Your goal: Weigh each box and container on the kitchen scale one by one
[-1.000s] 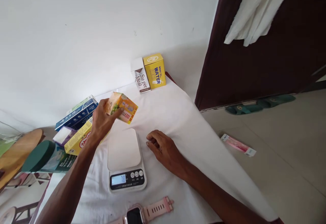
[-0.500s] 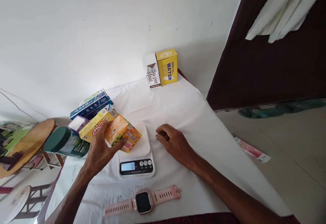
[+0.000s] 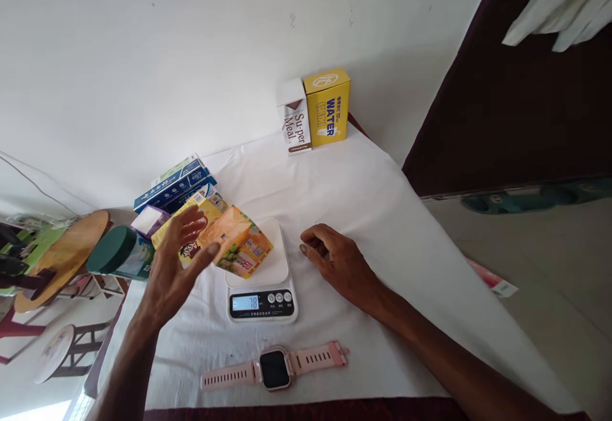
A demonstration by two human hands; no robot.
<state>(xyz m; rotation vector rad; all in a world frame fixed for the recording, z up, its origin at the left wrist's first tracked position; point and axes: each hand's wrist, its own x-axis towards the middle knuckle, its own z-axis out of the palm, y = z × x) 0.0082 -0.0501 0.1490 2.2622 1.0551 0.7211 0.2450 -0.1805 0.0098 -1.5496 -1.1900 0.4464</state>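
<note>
A pale wall (image 3: 239, 38) fills the background, with a dark door-like panel (image 3: 540, 102) at the right and tiled floor (image 3: 478, 242) below it. Against the wall stands a table draped in a white cloth (image 3: 354, 198), lightly creased. Cartons crowd its left side, among them a blue box (image 3: 169, 185) and a yellow carton (image 3: 162, 229), beside a green-lidded jar (image 3: 112, 252). At the far edge, a white "Su-per Meal" box (image 3: 295, 118) and a yellow "Water" box (image 3: 329, 105) stand side by side.

Nearer the person is a white kitchen scale (image 3: 282, 261), and in front of it a pink-strapped watch (image 3: 275, 370) lies stretched out. The left hand (image 3: 169, 268) is spread wide, thumb and fingers well parted, gripping nothing. The right hand (image 3: 342, 261) is loosely curled just right of the scale (nothing shows in it, though its palm is hidden).

Between them, an orange box (image 3: 241, 245) sits askew on the scale's plate, reaching over its left side. It lies just right of the left thumb, the nearer hand; whether they touch, and how its long axis runs, is unclear. The small display (image 3: 246, 303) seems to read 78.
</note>
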